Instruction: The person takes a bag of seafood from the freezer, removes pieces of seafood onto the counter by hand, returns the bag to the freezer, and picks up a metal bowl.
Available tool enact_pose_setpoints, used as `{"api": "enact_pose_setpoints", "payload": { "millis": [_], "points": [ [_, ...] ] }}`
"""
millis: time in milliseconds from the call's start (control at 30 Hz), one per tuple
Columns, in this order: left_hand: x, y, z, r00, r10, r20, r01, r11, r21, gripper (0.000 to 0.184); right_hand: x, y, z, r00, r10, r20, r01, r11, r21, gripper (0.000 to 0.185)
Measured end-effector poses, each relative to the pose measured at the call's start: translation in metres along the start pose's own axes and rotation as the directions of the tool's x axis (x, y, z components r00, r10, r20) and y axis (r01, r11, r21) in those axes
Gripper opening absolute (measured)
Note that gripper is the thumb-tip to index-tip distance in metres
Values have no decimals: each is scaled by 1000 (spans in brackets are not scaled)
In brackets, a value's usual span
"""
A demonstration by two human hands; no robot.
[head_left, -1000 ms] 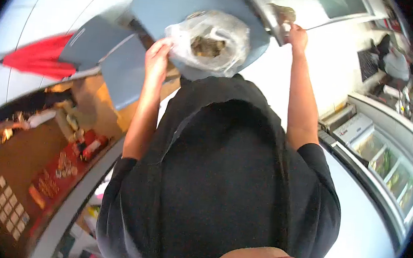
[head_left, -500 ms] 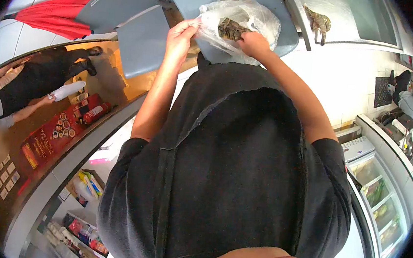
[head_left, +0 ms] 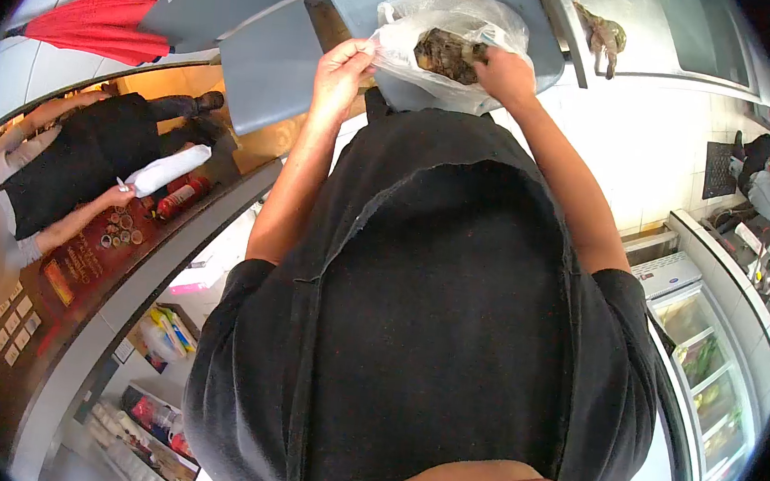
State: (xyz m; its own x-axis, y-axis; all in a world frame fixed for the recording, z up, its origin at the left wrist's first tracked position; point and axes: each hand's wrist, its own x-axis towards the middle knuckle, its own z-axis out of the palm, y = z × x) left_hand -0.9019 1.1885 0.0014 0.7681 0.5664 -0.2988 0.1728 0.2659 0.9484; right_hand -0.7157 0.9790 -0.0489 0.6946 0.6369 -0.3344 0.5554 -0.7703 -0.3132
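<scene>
A clear plastic bag (head_left: 414, 12) lies with its mouth toward me on a blue-grey seat or tabletop. My left hand (head_left: 343, 74) is closed, pinching the left edge of the bag's mouth. Inside the opening shows a wet, mottled brown and dark lump (head_left: 447, 55) whose exact kind I cannot make out. My right hand (head_left: 507, 75) reaches into the right side of the opening, its fingers closed on the right end of the lump. The fingertips are partly hidden. A similar mottled brown-green piece (head_left: 603, 38) lies on the steel counter (head_left: 646, 34) at the upper right.
Blue-grey chairs (head_left: 267, 65) and a red folded umbrella (head_left: 102, 21) stand at the upper left. Beyond a ledge on the left, a person holds a white cloth (head_left: 171, 170). Another person (head_left: 761, 177) is at the far right. A glass-doored fridge (head_left: 704, 360) stands lower right.
My right hand has moved slightly right, and more of the brown lump shows in the bag's opening. My left hand keeps its pinch. The person at the left has shifted right with the white cloth.
</scene>
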Motion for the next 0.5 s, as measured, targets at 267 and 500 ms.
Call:
{"api": "enact_pose_setpoints", "payload": {
  "millis": [267, 500],
  "points": [
    [4, 4, 5, 997, 33, 66, -39, 995, 93, 14, 18, -5, 29, 1000, 15, -21, -16, 998, -58, 31],
    [11, 5, 0, 999, 31, 12, -32, 997, 69, 15, -2, 9, 3, 992, -79, -100, 104, 956, 276, 28]
  ]
}}
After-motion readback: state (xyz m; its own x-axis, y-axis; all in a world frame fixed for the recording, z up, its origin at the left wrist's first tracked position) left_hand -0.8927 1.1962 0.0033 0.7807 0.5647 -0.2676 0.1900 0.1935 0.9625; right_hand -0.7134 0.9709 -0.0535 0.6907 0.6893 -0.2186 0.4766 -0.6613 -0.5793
